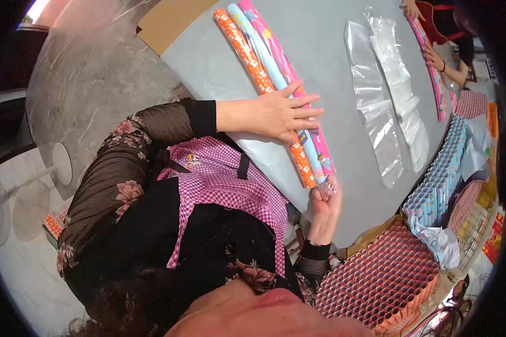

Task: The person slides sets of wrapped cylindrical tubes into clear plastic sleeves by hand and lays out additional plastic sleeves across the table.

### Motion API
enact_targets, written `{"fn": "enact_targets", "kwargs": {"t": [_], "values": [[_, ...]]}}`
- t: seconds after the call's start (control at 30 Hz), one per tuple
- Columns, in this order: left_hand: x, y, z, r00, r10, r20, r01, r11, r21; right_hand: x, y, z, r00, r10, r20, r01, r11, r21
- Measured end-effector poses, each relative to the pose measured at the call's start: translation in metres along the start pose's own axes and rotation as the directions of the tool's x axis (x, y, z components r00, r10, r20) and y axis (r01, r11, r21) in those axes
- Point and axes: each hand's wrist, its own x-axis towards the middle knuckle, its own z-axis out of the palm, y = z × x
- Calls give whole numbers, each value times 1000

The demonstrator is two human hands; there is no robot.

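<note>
Three wrapping paper rolls lie side by side on the grey table (343,213): an orange one (244,56), a light blue one (258,45) and a pink one (272,48). Across their middle rests my left hand (289,114), palm down with its fingers spread. My right hand (327,201) is at their near end, fingers closed on crinkled clear plastic (331,183) there. How far the plastic runs along the rolls I cannot tell. Right of the rolls, two long clear plastic sleeves (371,101) (400,84) lie flat.
At the far right, a co-worker's hands (433,56) are on another pink roll (433,87). Boxes densely packed with upright rolls (385,275) (438,174) stand along the right side. A piece of brown cardboard (171,22) lies at the table's far left corner.
</note>
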Motion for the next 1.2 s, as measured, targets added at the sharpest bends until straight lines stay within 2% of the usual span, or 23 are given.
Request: {"fn": "enact_targets", "kwargs": {"t": [0.07, 0.13, 0.17, 0.23, 0.27, 0.3, 0.37, 0.43, 0.53, 0.63, 0.7, 0.83, 0.9, 0.93, 1.0, 1.13, 1.17, 1.2], "values": [[0, -1, 4, 999, 7, -40, -6, 1000, 17, 2, -2, -1, 999, 40, 3, -40, 999, 26], [0, -2, 4, 996, 16, -82, -13, 999, 36, 4, -5, -3, 989, 145, 14, -145, 975, 170], [0, -2, 3, 997, 17, -76, -14, 999, 33, 3, -5, -3, 989, 144, 19, -146, 975, 165], [0, -3, 2, 997, 12, -72, -10, 999, 37, -5, -1, 3, 996, 69, 48, -72, 996, 62], [-1, -3, 3, 996, 22, -85, -19, 999, 34, -9, 3, 6, 998, -46, -42, 43, 997, -64], [-2, -3, 4, 995, 31, -97, -28, 999, 30, -14, 5, 9, 998, -42, -37, 40, 997, -68], [-3, -3, 5, 994, 31, -109, -27, 999, 32, -24, 5, 13, 985, -167, -35, 147, 935, -323], [-3, -2, 3, 992, 36, -122, -32, 999, 33, -29, 5, 19, 985, -172, -23, 155, 933, -326], [-3, -3, 2, 994, 39, -100, -36, 999, 33, -34, 5, 29, 969, -247, -24, 227, 923, -311], [-3, -4, 3, 991, 47, -127, -45, 999, 15, -29, 2, 28, 975, -209, -74, 182, 944, -274], [-3, -2, 1, 1000, 21, -19, -21, 1000, 13, -20, 0, 20, 986, -149, -73, 128, 963, -236], [-3, -2, 1, 1000, 19, -8, -19, 1000, 13, -19, 1, 30, 978, -138, -154, 123, 987, -102], [-3, -2, 2, 999, 20, -32, -21, 1000, -8, -21, -3, 36, 987, -15, -163, 14, 1000, -4], [-3, -2, 2, 999, 19, -31, -20, 1000, -7, -18, -4, 30, 987, -13, -162, 13, 1000, -4], [-2, -2, 1, 998, 28, -49, -28, 1000, -4, -11, -7, 15, 989, 147, -28, -138, 966, 220], [-3, -1, 1, 999, 21, -44, -22, 999, -23, -18, -4, 28, 981, 190, -36, -172, 942, 287], [-2, -1, 2, 999, 20, -47, -21, 1000, -16, -27, 1, 43, 982, 41, -186, -23, 995, 95], [-2, -1, 2, 999, 21, -50, -21, 1000, -11, -31, 3, 47, 968, -46, -247, 46, 999, -8]]}}
